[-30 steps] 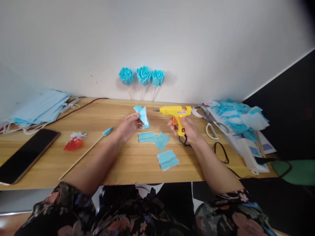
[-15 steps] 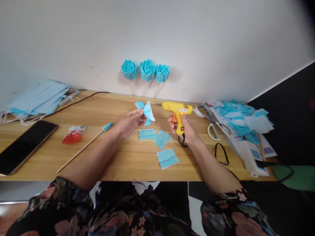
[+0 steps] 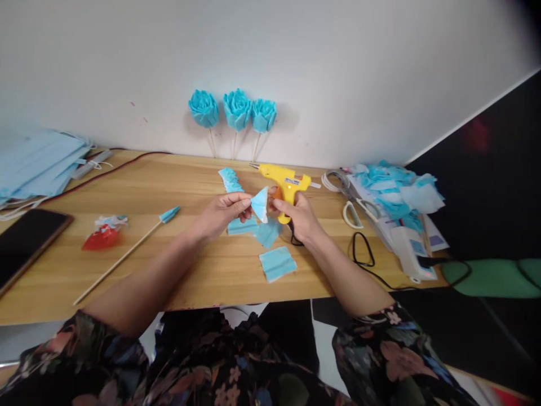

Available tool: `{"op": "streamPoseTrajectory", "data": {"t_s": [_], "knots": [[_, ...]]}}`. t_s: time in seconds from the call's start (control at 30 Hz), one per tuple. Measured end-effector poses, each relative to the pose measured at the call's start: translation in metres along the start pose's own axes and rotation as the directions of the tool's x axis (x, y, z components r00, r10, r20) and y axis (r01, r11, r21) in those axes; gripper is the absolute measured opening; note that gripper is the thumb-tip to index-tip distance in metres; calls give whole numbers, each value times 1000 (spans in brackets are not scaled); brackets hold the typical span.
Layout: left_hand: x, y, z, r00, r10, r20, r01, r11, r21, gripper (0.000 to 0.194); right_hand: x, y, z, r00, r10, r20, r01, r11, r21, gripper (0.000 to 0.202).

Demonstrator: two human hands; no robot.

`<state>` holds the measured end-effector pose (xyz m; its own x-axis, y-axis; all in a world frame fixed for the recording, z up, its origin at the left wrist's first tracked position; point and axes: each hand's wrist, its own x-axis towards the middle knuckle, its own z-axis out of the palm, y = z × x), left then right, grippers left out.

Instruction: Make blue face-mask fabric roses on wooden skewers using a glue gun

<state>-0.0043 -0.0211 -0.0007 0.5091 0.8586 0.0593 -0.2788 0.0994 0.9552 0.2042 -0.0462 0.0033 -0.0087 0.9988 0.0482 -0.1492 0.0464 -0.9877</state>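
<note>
Petal (image 3: 259,205), blue with a white edge, is pinched between the thumb and fingers of my left grip (image 3: 228,213) above the surface (image 3: 203,282); my right grip (image 3: 301,217) is closed around the handle of a yellow glue gun (image 3: 287,189), fingertips beside the petal's right edge, contact hard to tell. Nearest me, a blue-tipped stick (image 3: 122,259) lies left, a phone (image 3: 31,242) beyond its left side, and a blue square (image 3: 278,264) at center. Farther on sit a power strip (image 3: 412,254) at right, a red packet (image 3: 101,235) at left and two overlapping blue pieces (image 3: 268,232). Beyond are scissors (image 3: 357,204), scraps (image 3: 393,189), a ruffled strip (image 3: 230,179) and stacked masks (image 3: 42,160). Three blue flowers (image 3: 237,110) lean against the wall (image 3: 321,67).
</note>
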Motion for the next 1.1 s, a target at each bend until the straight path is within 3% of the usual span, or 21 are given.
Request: {"op": "streamPoseTrajectory", "data": {"t_s": [0.13, 0.43, 0.63, 0.77, 0.9, 1.1], "knots": [[-2, -1, 4, 1000, -7, 20, 6, 999, 44, 25, -1, 1, 2, 999, -16, 44, 17, 999, -35, 34], [0, -2, 7, 998, -32, -48, 34, 998, 58, 20, -2, -4, 5, 999, -15, 44, 20, 992, -127, 27], [2, -2, 8, 991, -34, -127, 38, 999, 30, 21, -1, -3, 5, 999, -4, -41, -3, 987, -160, 31], [3, -5, 7, 991, -60, -118, 62, 998, 12, 28, -2, -5, 8, 998, 2, -55, -9, 991, -135, 29], [1, -4, 8, 991, -84, -100, 91, 993, 70, 15, -2, -2, 10, 998, 38, -48, -44, 990, -131, 29], [3, 2, 3, 975, -31, -221, 44, 997, 56, 23, 1, -5, -1, 999, -31, -23, 29, 997, -73, 34]]}}
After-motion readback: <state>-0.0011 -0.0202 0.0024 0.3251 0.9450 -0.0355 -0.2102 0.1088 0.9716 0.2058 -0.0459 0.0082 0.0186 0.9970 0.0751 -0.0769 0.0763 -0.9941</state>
